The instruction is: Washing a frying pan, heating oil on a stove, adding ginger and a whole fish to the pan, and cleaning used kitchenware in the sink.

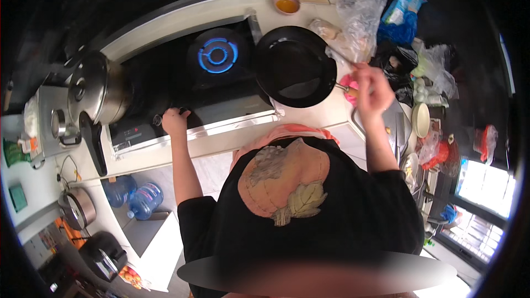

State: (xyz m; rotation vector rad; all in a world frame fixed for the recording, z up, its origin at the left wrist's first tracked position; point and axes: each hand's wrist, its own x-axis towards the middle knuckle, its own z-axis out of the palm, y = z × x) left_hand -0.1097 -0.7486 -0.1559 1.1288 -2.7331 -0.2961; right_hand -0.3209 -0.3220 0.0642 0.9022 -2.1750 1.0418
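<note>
My left hand (174,121) is at the front edge of a black glass gas stove (161,87), its fingers closed around a control knob. Blue flames burn in two rings on the right burner (218,54). To the right of that burner is a black frying pan (292,62), overlapping the stove's right edge and the counter. My right hand (374,91), slightly blurred, grips the pan's handle (343,56). A wooden-handled utensil (351,91) with a metal stem runs from the pan's rim to this hand; whether it is held is unclear.
A lidded steel pot (89,89) stands on the stove's left side. Behind the pan are a bowl of orange liquid (286,5) and a clear plastic bag (360,20). A sink (399,128) lies at the right. Water bottles (145,200) stand on the floor at left.
</note>
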